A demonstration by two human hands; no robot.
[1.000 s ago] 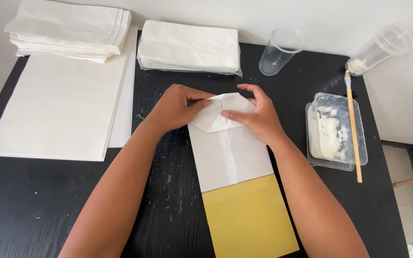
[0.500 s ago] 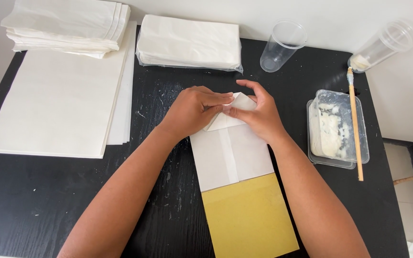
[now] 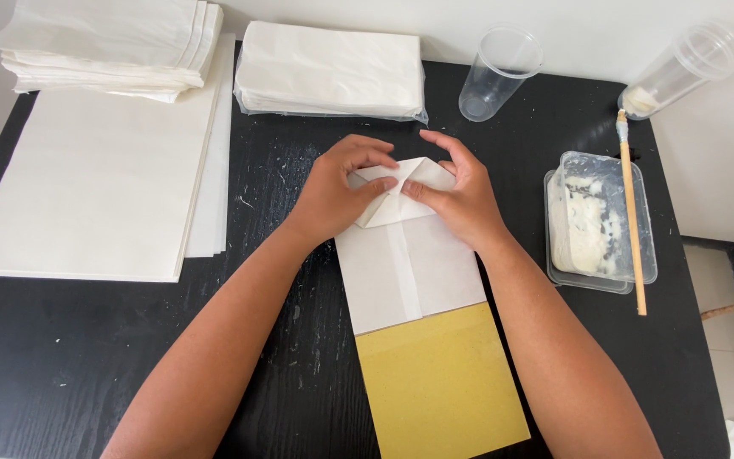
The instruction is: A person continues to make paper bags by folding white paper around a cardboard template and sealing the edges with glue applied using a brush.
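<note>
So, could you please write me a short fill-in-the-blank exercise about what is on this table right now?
1. Both hands, the left hand and the right hand, press on the folded end of a white paper bag, whose lower part lies on a ____ sheet.
2. The brush lies across a clear plastic ____ of white paste.
3. The black table holds ____ clear plastic cups.

Missing words: yellow; tray; two

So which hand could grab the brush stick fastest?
Probably the right hand: the brush lies across the plastic tray on its side, while the left hand sits farther off on the folded paper bag.
</note>
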